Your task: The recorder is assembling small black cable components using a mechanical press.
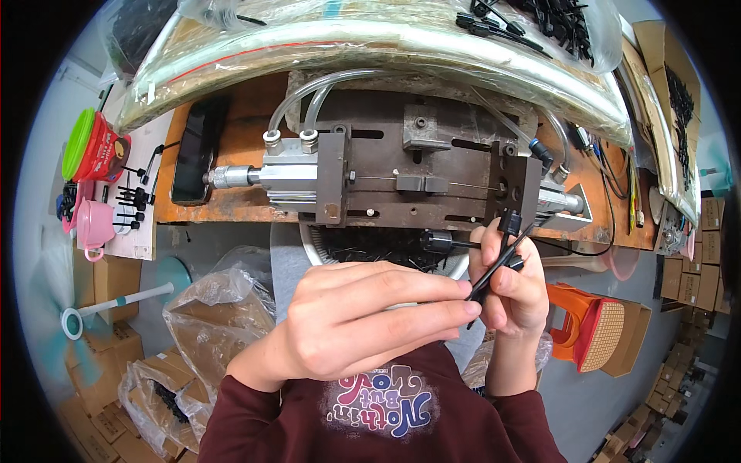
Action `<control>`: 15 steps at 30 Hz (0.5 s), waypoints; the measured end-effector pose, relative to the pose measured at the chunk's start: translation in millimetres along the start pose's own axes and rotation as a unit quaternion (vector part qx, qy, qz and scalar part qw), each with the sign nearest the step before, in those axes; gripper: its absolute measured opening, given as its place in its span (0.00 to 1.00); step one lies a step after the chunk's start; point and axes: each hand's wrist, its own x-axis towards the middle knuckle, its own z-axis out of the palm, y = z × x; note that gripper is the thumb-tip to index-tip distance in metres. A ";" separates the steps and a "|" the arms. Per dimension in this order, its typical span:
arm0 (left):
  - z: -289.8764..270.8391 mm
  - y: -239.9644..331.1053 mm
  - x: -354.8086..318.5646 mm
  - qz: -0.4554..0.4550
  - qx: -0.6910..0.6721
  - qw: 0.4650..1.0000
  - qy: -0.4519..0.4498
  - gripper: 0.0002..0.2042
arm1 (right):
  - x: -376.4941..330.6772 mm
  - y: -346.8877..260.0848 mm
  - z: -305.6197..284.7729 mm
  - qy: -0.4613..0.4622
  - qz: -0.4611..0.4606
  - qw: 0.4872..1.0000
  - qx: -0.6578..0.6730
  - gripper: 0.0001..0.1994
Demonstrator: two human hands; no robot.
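My right hand (515,282) is closed round a few black plastic pieces (496,272) with thin stems and thick knobbed heads. One head (437,241) juts out to the left of its fingers. My left hand (367,312) reaches across from the left, its long fingers pinched together at the stem ends beside the right hand. Just beyond both hands lies a dark metal fixture (386,208) with a small block (421,184) at its middle and an air cylinder (289,181) at each side. Under its near edge, a white round tub (315,245) holds many black pieces, partly hidden by my hands.
Clear hoses (312,85) arch over the fixture. A plastic-wrapped shelf edge (370,38) crosses the far side, with black pieces in a bag (567,31). A phone (199,154), pink cup (94,224) and red tub (108,150) stand left. An orange stool (575,328) is at right.
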 end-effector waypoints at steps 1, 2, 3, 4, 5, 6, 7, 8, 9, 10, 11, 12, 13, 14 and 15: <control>-0.9 0.8 0.1 -0.009 -0.017 1.000 0.006 0.12 | 0.0 -0.2 -0.8 -0.005 0.001 1.000 0.001 0.09; -2.6 1.3 -0.9 -0.015 -0.030 0.999 0.011 0.13 | -0.2 -0.5 -1.0 0.002 -0.006 1.000 -0.004 0.09; -4.9 1.9 -2.5 -0.020 -0.042 0.999 0.015 0.14 | -0.9 -1.0 -0.5 0.009 -0.012 1.000 -0.010 0.09; -6.6 1.8 -4.1 -0.026 -0.055 0.998 0.020 0.14 | -1.5 -1.3 -0.4 0.016 -0.018 1.000 -0.015 0.09; -8.2 3.5 -4.0 -0.042 -0.029 0.998 0.029 0.15 | -3.6 -2.7 1.0 0.054 -0.028 0.996 -0.065 0.09; -10.3 6.5 -2.8 -0.058 -0.003 0.998 0.039 0.16 | -4.3 -2.7 4.6 0.095 -0.048 0.989 -0.104 0.08; -12.2 8.7 -2.9 -0.075 0.023 0.996 0.048 0.16 | -5.6 -2.6 6.9 0.104 -0.078 0.984 -0.122 0.07; -13.2 5.6 -3.8 -0.082 0.051 0.994 0.045 0.18 | -7.0 -2.8 8.4 0.114 -0.109 0.978 -0.139 0.07; -11.1 2.1 -5.8 -0.099 0.052 0.993 0.045 0.19 | -8.8 -3.9 9.0 0.124 -0.132 0.971 -0.154 0.06; -7.4 -0.6 -8.8 -0.117 0.053 0.991 0.047 0.19 | -11.9 -5.3 8.1 0.140 -0.155 0.962 -0.178 0.07; -3.5 -5.9 -12.5 -0.122 0.039 0.991 0.035 0.19 | -13.8 -6.5 7.3 0.143 -0.182 0.955 -0.184 0.08; 3.0 -10.3 -16.2 -0.121 0.058 0.990 0.033 0.18 | -15.5 -7.0 7.0 0.146 -0.209 0.948 -0.190 0.08; 11.3 -15.6 -19.3 -0.119 0.077 0.989 0.032 0.18 | -16.6 -8.6 9.2 0.141 -0.217 0.946 -0.197 0.10; 17.9 -20.4 -21.9 -0.117 0.097 0.988 0.030 0.18 | -17.5 -8.5 9.8 0.138 -0.229 0.944 -0.193 0.10; 21.4 -25.3 -23.6 -0.100 0.125 0.987 0.013 0.16 | -18.5 -8.3 10.3 0.130 -0.230 0.945 -0.194 0.10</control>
